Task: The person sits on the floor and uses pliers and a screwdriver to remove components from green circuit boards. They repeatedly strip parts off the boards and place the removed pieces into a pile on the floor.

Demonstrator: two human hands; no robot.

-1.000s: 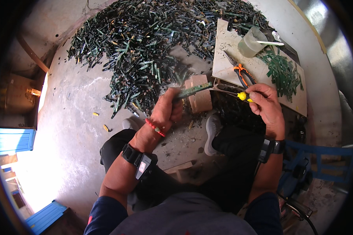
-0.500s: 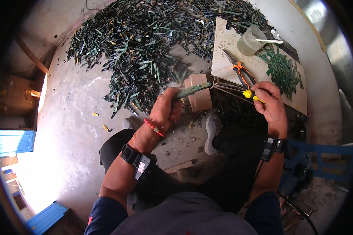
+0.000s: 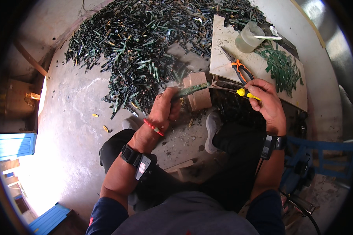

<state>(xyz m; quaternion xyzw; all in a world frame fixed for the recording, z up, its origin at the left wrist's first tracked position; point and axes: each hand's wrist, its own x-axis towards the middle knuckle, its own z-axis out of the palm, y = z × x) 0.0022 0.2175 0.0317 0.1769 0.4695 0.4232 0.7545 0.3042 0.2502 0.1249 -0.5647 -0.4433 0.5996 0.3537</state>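
Observation:
My left hand [image 3: 164,107] is closed around one end of a narrow green strip [image 3: 192,89]. The strip lies across a reddish-brown block [image 3: 200,100] standing on the floor, its far end pointing right. Between the fingers of my right hand [image 3: 266,98] is the yellow-and-black handle of a thin-shafted tool [image 3: 240,92]. Its slender metal shaft reaches left, with its tip at or very near the strip's right end; contact is hard to make out. Just beyond my right hand, orange-and-black long-nose pliers [image 3: 239,68] lie on a pale board [image 3: 223,47].
A large heap of dark green strips [image 3: 141,43] covers the floor ahead. The board also bears a translucent cup [image 3: 248,39] with a white stick [image 3: 268,38] and a pile of flat green strips [image 3: 281,64]. Blue metalwork [image 3: 329,154] stands at the right.
My right hand has shifted slightly left, bringing the tool's shaft to the right end of the strip. My left hand keeps its hold on the strip, nearly unmoved.

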